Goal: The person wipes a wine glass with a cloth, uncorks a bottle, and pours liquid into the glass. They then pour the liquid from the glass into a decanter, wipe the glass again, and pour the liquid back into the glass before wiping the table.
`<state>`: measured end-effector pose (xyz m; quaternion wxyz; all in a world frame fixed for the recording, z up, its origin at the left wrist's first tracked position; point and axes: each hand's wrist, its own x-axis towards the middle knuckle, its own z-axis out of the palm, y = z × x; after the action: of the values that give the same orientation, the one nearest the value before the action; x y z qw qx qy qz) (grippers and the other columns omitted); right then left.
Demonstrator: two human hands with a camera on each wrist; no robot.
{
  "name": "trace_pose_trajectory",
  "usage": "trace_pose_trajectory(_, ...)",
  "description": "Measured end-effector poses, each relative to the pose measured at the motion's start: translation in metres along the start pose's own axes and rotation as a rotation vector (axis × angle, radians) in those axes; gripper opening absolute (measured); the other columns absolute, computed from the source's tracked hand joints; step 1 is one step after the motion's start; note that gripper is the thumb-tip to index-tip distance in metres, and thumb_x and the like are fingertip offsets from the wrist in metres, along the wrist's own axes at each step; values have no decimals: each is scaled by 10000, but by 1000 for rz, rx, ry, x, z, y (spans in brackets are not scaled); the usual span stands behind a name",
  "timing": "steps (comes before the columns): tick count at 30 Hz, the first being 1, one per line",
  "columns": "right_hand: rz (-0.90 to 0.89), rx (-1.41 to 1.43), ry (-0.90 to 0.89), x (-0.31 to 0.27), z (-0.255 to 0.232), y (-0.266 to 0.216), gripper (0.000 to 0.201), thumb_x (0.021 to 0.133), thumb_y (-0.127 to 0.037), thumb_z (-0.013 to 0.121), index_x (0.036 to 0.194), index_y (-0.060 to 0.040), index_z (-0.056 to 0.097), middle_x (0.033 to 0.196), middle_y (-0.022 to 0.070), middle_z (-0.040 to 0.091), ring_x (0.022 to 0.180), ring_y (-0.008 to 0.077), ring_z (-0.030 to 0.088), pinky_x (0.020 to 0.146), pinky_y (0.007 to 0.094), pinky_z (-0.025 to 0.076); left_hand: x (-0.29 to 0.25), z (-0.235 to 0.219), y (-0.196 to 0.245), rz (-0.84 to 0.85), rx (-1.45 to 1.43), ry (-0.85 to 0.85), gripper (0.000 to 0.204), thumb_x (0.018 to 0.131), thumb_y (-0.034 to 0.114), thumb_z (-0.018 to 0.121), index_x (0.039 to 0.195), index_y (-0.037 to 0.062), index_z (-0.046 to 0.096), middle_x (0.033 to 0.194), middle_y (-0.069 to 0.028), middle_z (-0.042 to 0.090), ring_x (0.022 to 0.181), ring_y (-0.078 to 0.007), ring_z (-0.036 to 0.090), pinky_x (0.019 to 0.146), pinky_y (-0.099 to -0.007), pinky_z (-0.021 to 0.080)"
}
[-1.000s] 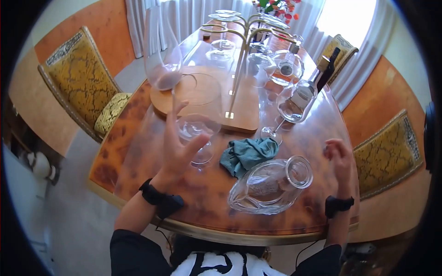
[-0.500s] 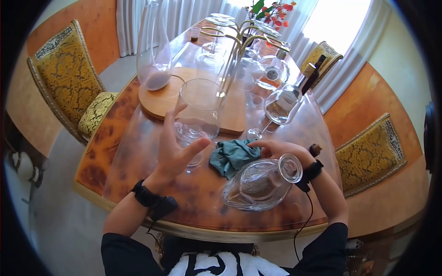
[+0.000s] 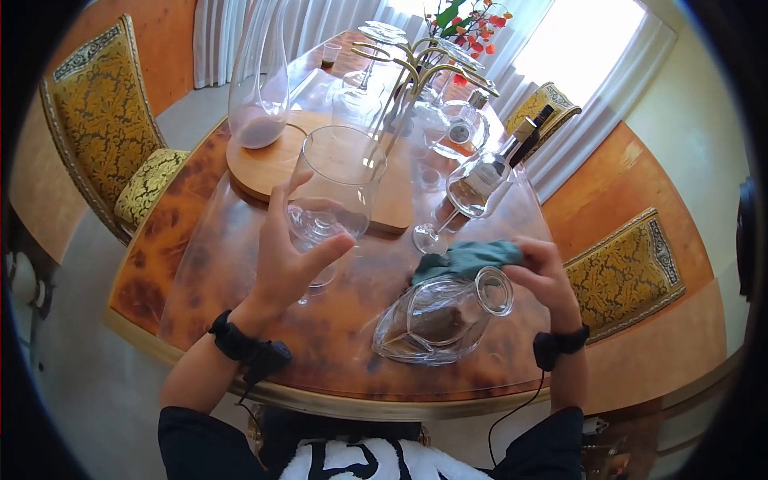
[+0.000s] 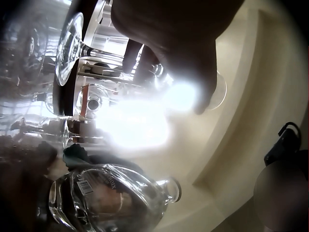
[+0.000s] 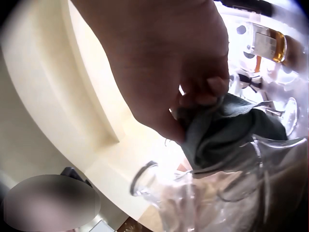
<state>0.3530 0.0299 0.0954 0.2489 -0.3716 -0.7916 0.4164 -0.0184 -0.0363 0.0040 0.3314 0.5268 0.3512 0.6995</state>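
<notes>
Two hands in the head view: left hand (image 3: 280,260) curved wide round a large glass (image 3: 340,172), right hand (image 3: 548,280) pinching a green cloth (image 3: 476,256) behind the decanter (image 3: 436,320), bare tabletop (image 3: 344,328) between glass and decanter, wooden board (image 3: 392,204) beyond. Left wrist view: glare obscures the fingertips; decanter lies below. Right wrist view: narrow grip on cloth, decanter close beside it.

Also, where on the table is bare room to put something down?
The table is bare between the left hand and the clear decanter, and from that hand to the left edge. Crowded: around the metal stand and behind the cloth.
</notes>
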Motion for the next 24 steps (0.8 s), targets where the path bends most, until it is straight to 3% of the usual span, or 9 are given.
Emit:
trace_pose_trajectory(1,-149,35,79,-5,-2,-6,140,909,-67,678,990,45,660,926,18,519,799,69,501,660,191,419,0,0,0,1,0,4,872,810,254,863,1453,-21,342,1137,-187,658,966,-190,687,872,-312,543)
trace_pose_trajectory(5,-286,155,311,-17,3,-54,213,858,-158,688,906,35,613,1002,54,463,811,119,487,734,234,435,0,1,1,-9,11,-3,865,814,237,857,1455,-23,338,1149,-194,652,968,-191,686,873,-312,543)
trace_pose_trajectory(7,-538,8,533,-19,6,-65,350,784,-283,722,847,20,560,1049,94,467,902,173,495,846,311,439,-1,1,1,-16,9,-9,861,815,231,855,1457,-21,338,1149,-192,653,969,-189,685,874,-312,544)
trace_pose_trajectory(8,-551,-77,511,-20,6,-69,421,768,-370,731,824,-2,532,1082,135,494,1006,222,486,922,363,417,-1,0,1,-14,10,-14,861,815,231,855,1457,-21,338,1149,-192,653,969,-189,685,874,-312,544)
trace_pose_trajectory(9,-552,-77,516,-21,10,-74,421,768,-370,731,824,-2,532,1082,135,494,1006,222,486,922,363,417,-1,1,1,-15,1,-9,860,816,228,854,1458,-20,338,1149,-192,653,966,-187,685,873,-311,544)
trace_pose_trajectory(13,-665,-656,33,-8,42,-93,366,797,-264,790,836,-19,521,1222,226,604,1173,378,561,964,436,462,-1,0,-3,-13,1,-8,857,819,224,852,1460,-17,336,1151,-193,654,956,-185,687,871,-307,543)
trace_pose_trajectory(17,-644,-462,-7,-1,75,-69,352,809,-135,816,945,-31,509,1190,209,662,1156,421,619,957,486,510,-1,0,-1,-17,24,-12,858,819,221,852,1461,-17,334,1152,-191,656,954,-184,689,871,-306,543)
trace_pose_trajectory(19,-737,-549,145,0,82,-60,400,831,-75,802,1058,-40,474,1122,193,698,1066,405,676,936,483,544,-1,0,0,-17,16,-14,855,817,219,853,1458,-16,337,1151,-188,659,955,-184,691,872,-305,544)
trace_pose_trajectory(24,-792,-596,319,2,97,-49,455,827,-62,808,1115,-32,457,1077,187,718,1014,391,696,909,486,560,-1,1,1,-29,7,-11,856,816,222,854,1456,-13,337,1152,-186,658,958,-183,691,871,-304,545)
